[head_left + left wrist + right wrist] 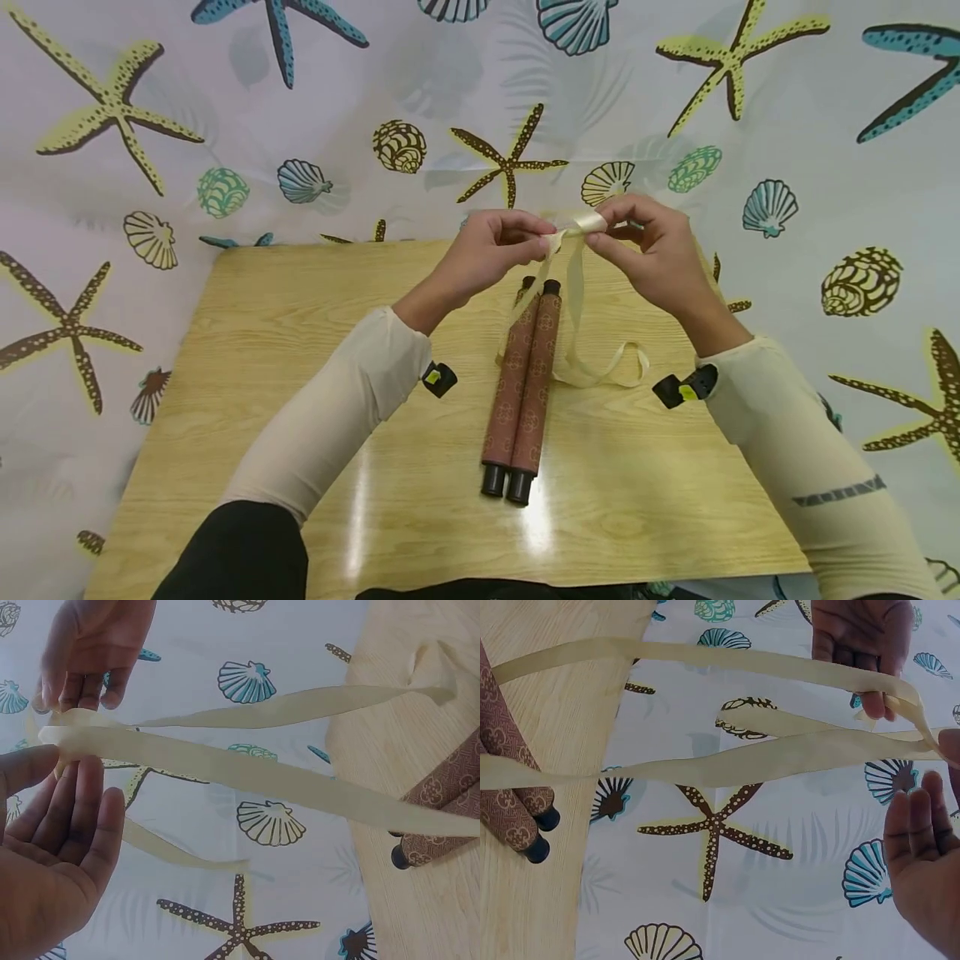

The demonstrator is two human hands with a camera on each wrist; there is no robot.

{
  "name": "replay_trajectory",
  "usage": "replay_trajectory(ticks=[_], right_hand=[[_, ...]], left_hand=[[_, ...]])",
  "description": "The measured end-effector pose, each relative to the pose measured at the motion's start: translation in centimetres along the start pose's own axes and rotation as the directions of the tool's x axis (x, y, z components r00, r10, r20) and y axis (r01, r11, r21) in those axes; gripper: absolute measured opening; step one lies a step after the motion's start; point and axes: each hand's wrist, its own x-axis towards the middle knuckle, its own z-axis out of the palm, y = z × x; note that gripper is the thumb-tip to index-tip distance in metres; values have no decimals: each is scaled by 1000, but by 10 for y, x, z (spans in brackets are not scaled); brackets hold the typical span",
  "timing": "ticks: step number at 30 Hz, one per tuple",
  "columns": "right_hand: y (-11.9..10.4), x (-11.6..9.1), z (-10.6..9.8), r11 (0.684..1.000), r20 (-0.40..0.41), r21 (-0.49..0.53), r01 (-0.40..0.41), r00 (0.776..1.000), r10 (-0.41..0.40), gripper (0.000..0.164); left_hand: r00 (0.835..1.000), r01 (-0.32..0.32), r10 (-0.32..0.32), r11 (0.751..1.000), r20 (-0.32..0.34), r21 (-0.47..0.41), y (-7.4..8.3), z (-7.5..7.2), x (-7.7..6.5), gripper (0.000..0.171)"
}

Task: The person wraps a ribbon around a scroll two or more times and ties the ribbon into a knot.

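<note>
Above the far part of the table, my left hand pinches a pale yellow ribbon between thumb and fingers. On the other side, my right hand pinches the same ribbon close by, where it is looped and bunched between the hands. Long strips of ribbon trail from the fingers toward two brown patterned rolls with black end caps, which lie side by side. In the right wrist view, the ribbon runs from the right fingertips past the ends of the rolls.
A light wood table bears the rolls, with a loose curl of ribbon to their right. Behind the table hangs a white cloth printed with starfish and shells. A small black device sits at each wrist.
</note>
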Motion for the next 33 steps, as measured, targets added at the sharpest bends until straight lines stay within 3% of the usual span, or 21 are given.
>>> replay_trajectory(ticks=[5,15,24,33], right_hand=[[3,-7,-5,973,-26,209,-98,994,106,13],[9,-22,-14,901,-24,405,-156,983,181,20],[16,-40,-22,870,-19,449,-203,971,237,21],[28,-62,-34,852,-62,478,-212,960,273,21]], left_hand=[[997,-50,54,996,-54,78,-5,-3,-1,16],[995,-53,59,995,-78,83,-6,-13,-4,12],[990,-57,65,996,-125,67,-14,-29,-9,10],[977,-20,18,1000,-215,-10,-36,-61,-23,7]])
